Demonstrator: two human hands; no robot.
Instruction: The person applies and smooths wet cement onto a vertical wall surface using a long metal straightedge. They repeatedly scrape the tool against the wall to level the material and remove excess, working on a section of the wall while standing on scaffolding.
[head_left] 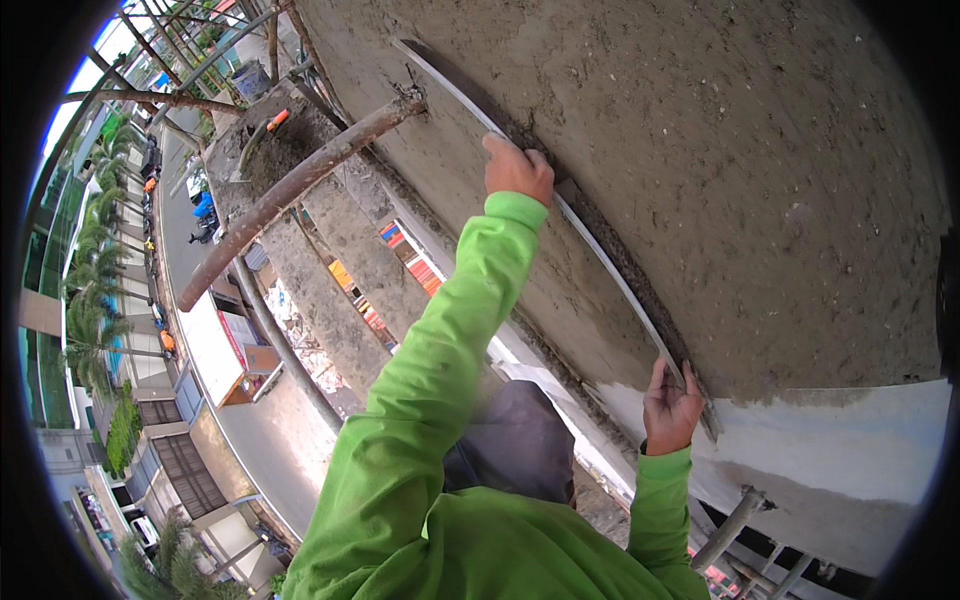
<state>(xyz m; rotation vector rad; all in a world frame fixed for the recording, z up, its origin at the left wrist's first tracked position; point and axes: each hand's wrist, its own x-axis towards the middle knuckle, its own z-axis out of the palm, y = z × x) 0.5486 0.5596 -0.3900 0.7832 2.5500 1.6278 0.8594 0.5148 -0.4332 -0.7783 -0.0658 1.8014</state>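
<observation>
A long, thin, light-coloured straightedge (612,268) lies slantwise against a wall of wet grey plaster (760,190). A ridge of mortar (655,300) runs along its upper right edge. My left hand (518,170), at the end of an outstretched green sleeve, is closed round the straightedge above its middle. Near the lower end, my right hand (670,408) pinches it between thumb and fingers. Left of the straightedge the plaster looks smoother; to its right it is rough and pitted. Below the plaster runs a pale, smooth band of wall (840,430).
A rusty scaffold pipe (310,185) juts from the wall left of my left hand. Mortar-caked planks (350,235) lie below, with gaps showing a drop to a street (270,440). An orange-handled tool (277,121) rests by a mortar heap (285,155); a bucket (251,80) stands beyond.
</observation>
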